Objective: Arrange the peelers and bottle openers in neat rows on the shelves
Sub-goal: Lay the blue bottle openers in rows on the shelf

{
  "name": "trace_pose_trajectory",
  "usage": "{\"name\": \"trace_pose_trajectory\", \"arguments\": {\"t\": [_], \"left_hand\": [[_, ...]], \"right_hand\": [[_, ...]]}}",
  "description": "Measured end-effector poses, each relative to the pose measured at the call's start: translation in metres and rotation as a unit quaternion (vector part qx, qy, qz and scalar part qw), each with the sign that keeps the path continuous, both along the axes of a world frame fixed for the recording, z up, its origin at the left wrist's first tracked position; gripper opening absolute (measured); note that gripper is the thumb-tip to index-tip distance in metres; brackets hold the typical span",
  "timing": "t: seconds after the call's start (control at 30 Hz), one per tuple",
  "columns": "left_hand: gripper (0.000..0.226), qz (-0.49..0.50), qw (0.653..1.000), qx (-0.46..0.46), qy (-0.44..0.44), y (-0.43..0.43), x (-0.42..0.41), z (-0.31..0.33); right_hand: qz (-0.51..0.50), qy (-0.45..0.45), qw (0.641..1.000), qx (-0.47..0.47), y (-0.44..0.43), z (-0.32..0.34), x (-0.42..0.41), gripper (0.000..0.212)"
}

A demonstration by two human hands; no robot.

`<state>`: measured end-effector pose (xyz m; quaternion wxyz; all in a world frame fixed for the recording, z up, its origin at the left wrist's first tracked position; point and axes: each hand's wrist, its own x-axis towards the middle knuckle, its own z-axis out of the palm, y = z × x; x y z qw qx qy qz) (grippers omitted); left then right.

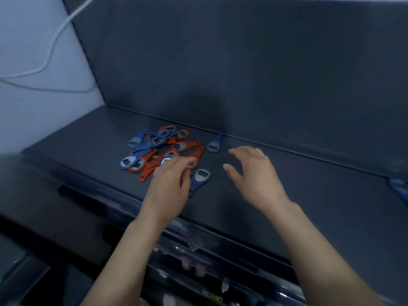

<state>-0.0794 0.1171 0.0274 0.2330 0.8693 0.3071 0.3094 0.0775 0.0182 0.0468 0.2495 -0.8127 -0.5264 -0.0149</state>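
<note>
Orange-and-blue heap of bottle openers (159, 151), uncountable; left hand (170, 184), right hand (254, 173), fingers (242, 150) spread.

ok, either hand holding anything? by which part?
The right hand holds nothing, spread above the shelf. The left hand touches the pile of bottle openers; grip cannot be told.

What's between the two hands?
One blue bottle opener, close beside the left hand; from it to the right hand the dark shelf is bare. The head view shows it.
</note>
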Motion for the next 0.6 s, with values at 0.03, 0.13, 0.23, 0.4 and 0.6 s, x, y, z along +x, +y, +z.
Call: {"name": "trace_pose_trajectory", "arguments": {"t": [0.03, 0.13, 0.23, 0.4, 0.6], "left_hand": [[0.033, 0.013, 1.0, -0.002, 0.001, 0.006, -0.006, -0.002], [0.032, 0.054, 0.998, -0.014, 0.004, 0.021, -0.021, -0.008], [0.032, 0.066, 0.998, -0.008, 0.009, 0.032, -0.029, -0.013], [0.036, 0.105, 0.993, 0.018, 0.051, 0.05, -0.033, -0.013], [0.036, 0.161, 0.983, 0.03, 0.081, 0.071, -0.038, -0.021]], "right_hand": [[0.011, 0.002, 1.0, -0.008, 0.009, -0.002, -0.004, 0.045], [0.046, 0.002, 0.999, -0.03, 0.035, -0.005, -0.012, 0.045], [0.082, -0.005, 0.996, -0.034, 0.06, -0.008, -0.014, 0.042], [0.135, -0.011, 0.99, -0.027, 0.096, -0.013, -0.014, 0.04], [0.182, -0.01, 0.982, -0.04, 0.135, -0.023, -0.015, 0.038]]}}
